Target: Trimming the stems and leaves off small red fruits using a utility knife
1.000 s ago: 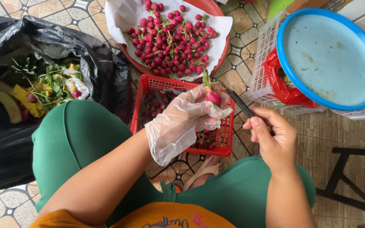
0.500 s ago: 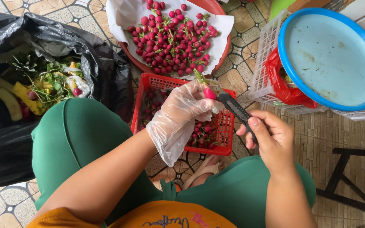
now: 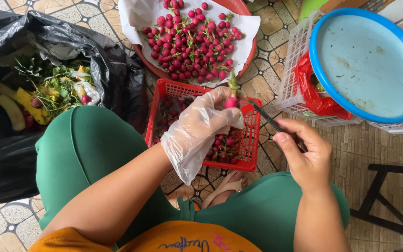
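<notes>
The gloved left hand (image 3: 201,128) is pinching one radish (image 3: 231,101) over one red basket (image 3: 253,140); the right hand (image 3: 304,151), at three o'clock, is gripping one knife (image 3: 267,119), above a tiled floor (image 3: 267,88).

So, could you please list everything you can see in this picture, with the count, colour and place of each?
radish: one, pink-red with green stem, in left hand
knife: one, dark, in right hand
crate: one, red, between the knees, holding radishes
tray: one, red, white-lined, heaped with radishes, top centre
rubbish bag: one, black, left, holding greens and peels
basin: one, blue, top right, on white baskets
left hand: clear glove, over crate
right hand: bare, right of crate
</notes>
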